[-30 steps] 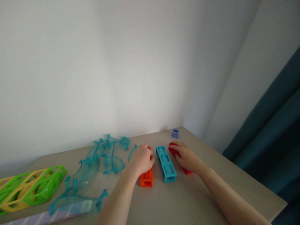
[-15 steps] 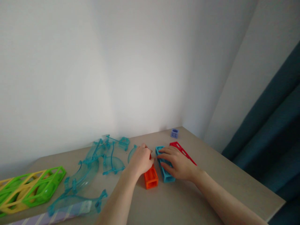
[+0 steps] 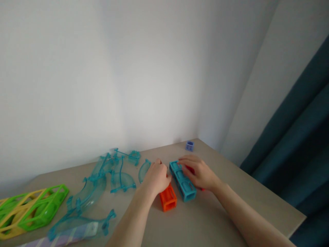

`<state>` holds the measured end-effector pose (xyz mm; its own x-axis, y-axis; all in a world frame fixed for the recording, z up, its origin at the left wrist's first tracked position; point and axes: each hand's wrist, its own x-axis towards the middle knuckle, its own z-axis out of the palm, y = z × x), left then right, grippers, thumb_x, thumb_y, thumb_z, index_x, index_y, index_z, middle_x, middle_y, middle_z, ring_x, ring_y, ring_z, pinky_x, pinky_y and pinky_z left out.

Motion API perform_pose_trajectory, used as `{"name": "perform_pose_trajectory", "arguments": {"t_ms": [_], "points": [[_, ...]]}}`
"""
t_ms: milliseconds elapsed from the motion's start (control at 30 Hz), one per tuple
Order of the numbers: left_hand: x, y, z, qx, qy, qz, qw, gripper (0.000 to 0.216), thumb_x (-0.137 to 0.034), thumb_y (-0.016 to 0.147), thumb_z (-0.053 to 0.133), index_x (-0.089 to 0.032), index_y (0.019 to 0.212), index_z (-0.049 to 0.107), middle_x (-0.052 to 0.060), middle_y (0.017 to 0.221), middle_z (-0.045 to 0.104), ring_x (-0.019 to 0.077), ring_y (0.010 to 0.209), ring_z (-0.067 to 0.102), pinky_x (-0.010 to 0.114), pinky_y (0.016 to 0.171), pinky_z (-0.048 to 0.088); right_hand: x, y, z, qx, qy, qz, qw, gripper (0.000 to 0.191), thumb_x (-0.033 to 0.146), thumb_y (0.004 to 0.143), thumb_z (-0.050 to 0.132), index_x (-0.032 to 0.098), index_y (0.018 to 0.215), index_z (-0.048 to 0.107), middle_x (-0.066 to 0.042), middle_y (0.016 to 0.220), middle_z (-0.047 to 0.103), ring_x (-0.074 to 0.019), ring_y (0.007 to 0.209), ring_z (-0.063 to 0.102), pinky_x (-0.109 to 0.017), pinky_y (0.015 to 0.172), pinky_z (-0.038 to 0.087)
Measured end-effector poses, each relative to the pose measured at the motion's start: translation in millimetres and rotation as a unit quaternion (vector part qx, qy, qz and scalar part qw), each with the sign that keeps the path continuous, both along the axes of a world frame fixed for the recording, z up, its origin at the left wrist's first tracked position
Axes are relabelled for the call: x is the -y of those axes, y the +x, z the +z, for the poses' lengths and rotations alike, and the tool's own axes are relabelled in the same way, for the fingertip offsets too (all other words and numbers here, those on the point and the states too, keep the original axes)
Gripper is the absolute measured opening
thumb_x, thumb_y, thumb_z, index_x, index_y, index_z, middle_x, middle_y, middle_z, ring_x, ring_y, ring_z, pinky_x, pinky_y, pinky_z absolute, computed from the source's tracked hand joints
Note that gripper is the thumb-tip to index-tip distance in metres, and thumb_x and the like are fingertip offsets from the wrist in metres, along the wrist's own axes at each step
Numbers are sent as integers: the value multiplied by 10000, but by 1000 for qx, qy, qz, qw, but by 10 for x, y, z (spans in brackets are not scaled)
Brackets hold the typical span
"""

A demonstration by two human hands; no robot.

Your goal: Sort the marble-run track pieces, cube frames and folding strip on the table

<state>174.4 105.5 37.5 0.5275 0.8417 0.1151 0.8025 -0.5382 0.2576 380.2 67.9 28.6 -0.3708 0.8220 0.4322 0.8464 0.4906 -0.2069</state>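
Observation:
My left hand [image 3: 157, 175] is closed around the far end of an orange block [image 3: 169, 199], a long hollow bar lying on the table. Its near end with a square opening sticks out toward me. Just right of it lies a longer teal block [image 3: 183, 180] with round recesses along its top. My right hand [image 3: 199, 171] is over a red strip [image 3: 190, 169] along the teal block's right side, thumb and fingers curled about it. Most of the red strip is hidden beneath that hand.
Translucent teal track pieces [image 3: 94, 192] spread over the left of the table. A green and yellow frame toy [image 3: 38, 209] stands at far left, near a striped strip [image 3: 74, 235]. A small purple block [image 3: 190, 146] sits by the back corner. A dark curtain [image 3: 290, 137] hangs at right.
My right hand has shifted off the teal block to the red strip, which now lies closer against the teal block. The teal block is more exposed. My left hand stays on the orange block.

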Motion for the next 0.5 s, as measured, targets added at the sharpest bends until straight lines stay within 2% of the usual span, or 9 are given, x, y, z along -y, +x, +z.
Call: {"name": "perform_pose_trajectory", "arguments": {"t_ms": [67,133,233,333,400,500], "points": [[14,-11,19,-1,0,-7,1000,234,-316,827,556,-155,878,717,146,1026,640,252,960,625,327,880,468,-65,116,-58,-9,14,-98,995,338,202,888,465,207,1170,651,-103,1290,603,-249,1232,516,-430,1078,374],[30,-22,41,-1,1,-17,1000,246,-335,821,566,-162,899,723,148,1065,642,273,1012,609,346,909,459,-124,225,-140,-7,3,-146,989,351,211,856,505,203,1177,646,-128,1338,562,-301,1257,493,-511,1077,354],[56,-20,58,8,15,-36,999,353,-406,827,564,-219,1097,694,117,1314,560,308,1213,495,395,1038,373,-171,313,-252,-1,-31,-161,986,389,215,830,529,202,1207,622,-146,1343,555,-312,1212,541,-513,1039,405],[80,12,11,34,23,-86,995,541,-511,839,531,-291,1333,539,43,1535,338,330,1384,296,442,1122,267,-172,304,-299,1,-52,-161,986,446,158,805,507,177,1244,585,-165,1368,525,-299,1206,553,-474,1044,414],[93,46,-58,44,10,-129,991,605,-554,847,500,-310,1398,458,20,1581,238,335,1437,182,468,1142,230,-160,273,-296,1,-58,-159,986,480,120,777,498,156,1251,569,-175,1372,512,-297,1227,534,-458,1055,402],[112,105,-170,39,-11,-152,988,609,-580,886,402,-322,1438,389,29,1576,251,339,1448,149,536,1147,180,-139,229,-269,-1,-64,-155,986,509,95,754,490,149,1257,547,-171,1359,507,-285,1234,522,-433,1045,410]]}}
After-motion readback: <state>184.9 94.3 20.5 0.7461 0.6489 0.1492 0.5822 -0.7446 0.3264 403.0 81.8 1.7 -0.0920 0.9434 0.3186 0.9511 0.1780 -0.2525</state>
